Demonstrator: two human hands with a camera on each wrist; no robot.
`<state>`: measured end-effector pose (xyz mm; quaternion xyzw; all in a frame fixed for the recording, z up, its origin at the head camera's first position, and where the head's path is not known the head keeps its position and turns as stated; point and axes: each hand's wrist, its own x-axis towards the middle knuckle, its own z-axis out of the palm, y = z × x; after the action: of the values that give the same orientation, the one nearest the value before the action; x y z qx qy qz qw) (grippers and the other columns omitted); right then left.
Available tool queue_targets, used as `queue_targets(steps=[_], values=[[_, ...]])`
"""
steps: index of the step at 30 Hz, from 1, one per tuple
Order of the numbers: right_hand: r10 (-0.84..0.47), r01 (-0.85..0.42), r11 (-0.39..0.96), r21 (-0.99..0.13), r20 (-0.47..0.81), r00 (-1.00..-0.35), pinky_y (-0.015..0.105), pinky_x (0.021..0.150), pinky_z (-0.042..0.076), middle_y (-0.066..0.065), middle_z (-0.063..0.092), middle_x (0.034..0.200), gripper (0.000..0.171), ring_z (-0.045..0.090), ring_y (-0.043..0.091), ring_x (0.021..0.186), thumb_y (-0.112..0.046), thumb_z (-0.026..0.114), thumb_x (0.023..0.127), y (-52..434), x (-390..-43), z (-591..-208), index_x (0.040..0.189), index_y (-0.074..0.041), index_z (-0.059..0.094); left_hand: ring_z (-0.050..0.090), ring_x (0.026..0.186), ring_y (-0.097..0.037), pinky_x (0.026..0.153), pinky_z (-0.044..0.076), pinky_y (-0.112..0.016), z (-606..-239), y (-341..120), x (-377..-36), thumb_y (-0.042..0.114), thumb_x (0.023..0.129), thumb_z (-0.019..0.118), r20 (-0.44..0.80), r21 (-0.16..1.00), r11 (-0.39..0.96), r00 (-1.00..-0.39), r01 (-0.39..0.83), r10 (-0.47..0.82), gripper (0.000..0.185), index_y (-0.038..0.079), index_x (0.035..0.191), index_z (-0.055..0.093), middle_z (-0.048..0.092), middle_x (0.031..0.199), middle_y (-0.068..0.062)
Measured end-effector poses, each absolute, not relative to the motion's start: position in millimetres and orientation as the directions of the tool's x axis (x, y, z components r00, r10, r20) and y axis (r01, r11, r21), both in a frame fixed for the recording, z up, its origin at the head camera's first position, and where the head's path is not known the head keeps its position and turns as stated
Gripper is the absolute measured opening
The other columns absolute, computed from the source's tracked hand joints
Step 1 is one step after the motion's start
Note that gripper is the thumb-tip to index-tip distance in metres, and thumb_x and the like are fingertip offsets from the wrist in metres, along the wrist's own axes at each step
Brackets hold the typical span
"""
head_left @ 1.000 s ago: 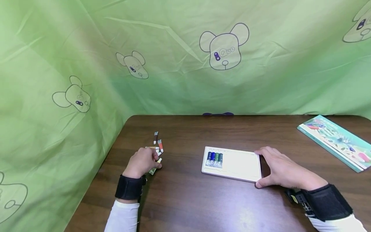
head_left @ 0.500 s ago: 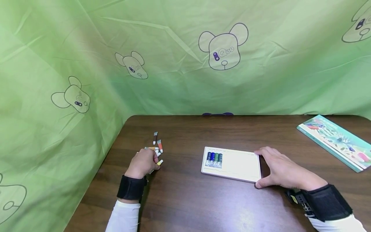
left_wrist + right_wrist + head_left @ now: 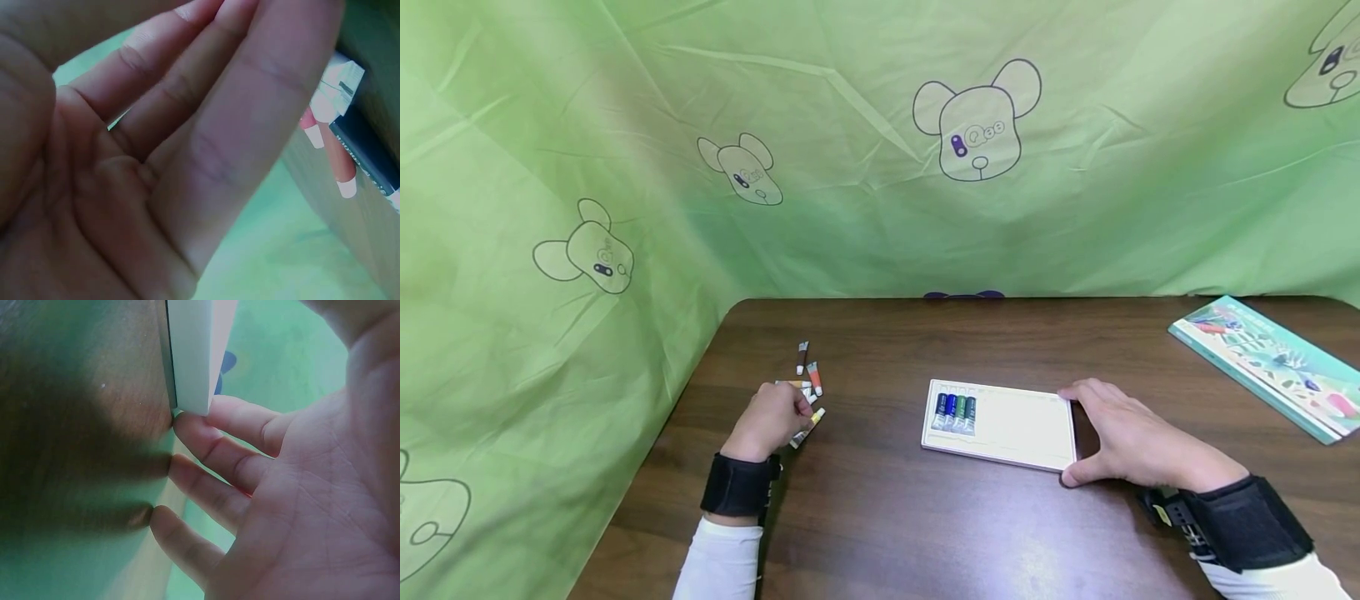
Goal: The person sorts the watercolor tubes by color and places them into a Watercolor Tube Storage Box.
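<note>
A green cloth with bear drawings [image 3: 880, 150] hangs behind and to the left of a dark wooden table [image 3: 970, 533]. A long illustrated box [image 3: 1270, 367] lies near the table's far right edge. Near the middle sits a white tray [image 3: 1022, 427] with four paint tubes [image 3: 955, 412] lined up at its left end. The right hand [image 3: 1123, 437] braces the tray's right end, thumb at the near corner and fingertips [image 3: 190, 428] touching the far one, fingers only lightly bent. The left hand [image 3: 771, 421] curls over a yellow-tipped tube [image 3: 808, 423], pinching it beside a small cluster of loose tubes [image 3: 808, 372] well left of the tray
</note>
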<state>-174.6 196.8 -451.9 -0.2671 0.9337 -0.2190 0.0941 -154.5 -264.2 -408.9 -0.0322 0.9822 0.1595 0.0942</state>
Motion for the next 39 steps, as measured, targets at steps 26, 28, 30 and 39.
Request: queue_targets(steps=[26, 28, 30, 39], values=[[-0.538, -0.456, 0.759, -0.465, -0.053, -0.841, 0.064, 0.099, 0.048, 0.021, 0.06, 0.134, 0.107, 0.057, 0.044, 0.125, -0.057, 0.097, 0.061, 196.9, -174.0, -452.1, 0.138, 0.002, 0.054, 0.057, 0.069, -0.018, 0.063, 0.048, -0.032, -413.6, -264.8, -155.1, -0.005, 0.079, 0.077, -0.179, 0.311, 0.946, -0.983, -0.091, -0.036, 0.019, 0.011, 0.074, 0.068, 0.064, 0.072, 0.0], [-0.538, -0.455, 0.76, -0.465, -0.057, -0.841, 0.064, 0.099, 0.048, 0.021, 0.06, 0.134, 0.107, 0.057, 0.044, 0.125, -0.057, 0.097, 0.061, 196.8, -174.0, -451.9, 0.139, 0.002, 0.054, 0.057, 0.069, -0.017, 0.062, 0.048, -0.031, -413.3, -264.6, -155.1, -0.005, 0.079, 0.077, -0.187, 0.321, 0.942, -0.982, -0.094, -0.035, 0.019, 0.011, 0.075, 0.068, 0.063, 0.072, 0.0], [-0.538, -0.455, 0.76, -0.465, -0.058, -0.841, 0.064, 0.099, 0.048, 0.021, 0.06, 0.135, 0.107, 0.057, 0.044, 0.125, -0.057, 0.097, 0.061, 196.7, -174.0, -451.7, 0.139, 0.002, 0.054, 0.056, 0.069, -0.017, 0.062, 0.047, -0.031, -413.4, -264.4, -155.3, -0.006, 0.079, 0.078, -0.195, 0.329, 0.939, -0.98, -0.103, -0.039, 0.019, 0.01, 0.074, 0.067, 0.063, 0.072, -0.001], [-0.539, -0.46, 0.759, -0.46, -0.049, -0.841, 0.063, 0.099, 0.049, 0.021, 0.06, 0.134, 0.107, 0.058, 0.044, 0.124, -0.058, 0.097, 0.061, 196.5, -174.0, -451.6, 0.138, 0.002, 0.054, 0.057, 0.07, -0.019, 0.062, 0.047, -0.03, -413.1, -262.5, -156.3, -0.006, 0.078, 0.079, -0.209, 0.331, 0.937, -0.977, -0.114, -0.045, 0.021, 0.009, 0.074, 0.065, 0.062, 0.074, -0.002]])
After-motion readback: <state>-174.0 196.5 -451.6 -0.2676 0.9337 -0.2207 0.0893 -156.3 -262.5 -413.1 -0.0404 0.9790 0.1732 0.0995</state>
